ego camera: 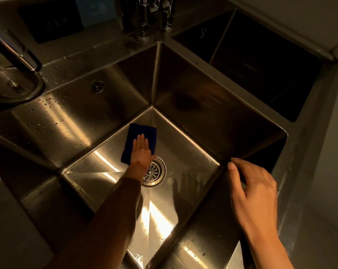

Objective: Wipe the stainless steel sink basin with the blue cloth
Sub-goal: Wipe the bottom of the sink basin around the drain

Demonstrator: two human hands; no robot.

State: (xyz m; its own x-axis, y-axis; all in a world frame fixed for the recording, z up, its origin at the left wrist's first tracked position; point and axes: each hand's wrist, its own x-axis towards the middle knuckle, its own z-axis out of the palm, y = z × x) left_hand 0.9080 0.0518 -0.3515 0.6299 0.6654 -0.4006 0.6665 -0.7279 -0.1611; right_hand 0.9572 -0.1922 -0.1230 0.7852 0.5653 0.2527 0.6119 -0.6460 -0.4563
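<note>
Now the left hand [141, 150] lies flat on the cloth [140, 141], fingers straight and together, pressing it to the floor of the sink [183, 152] just left of centre in the frame; the cloth is folded to a small dark-blue pad, sitting between the far corner of the floor and the drain [152, 172], its near edge just beside the drain rim; the right hand [255, 193] rests at the right edge of the basin, lower right of the frame, fingers loosely spread and holding nothing, most likely bracing the body

To wipe well from this position, I judge that the palm should keep even pressure so the whole pad stays in contact rather than only the fingertips; strokes should probably run in overlapping lanes along the steel's grain, working from the far corner toward the drain so loosened water and grit end up there; the seams where floor meets walls want a folded edge pushed right in; droplets show on the left wall and the near floor, so those areas seem still undone; a flat hand can slide off a wet pad, so a light thumb hook may help
</note>
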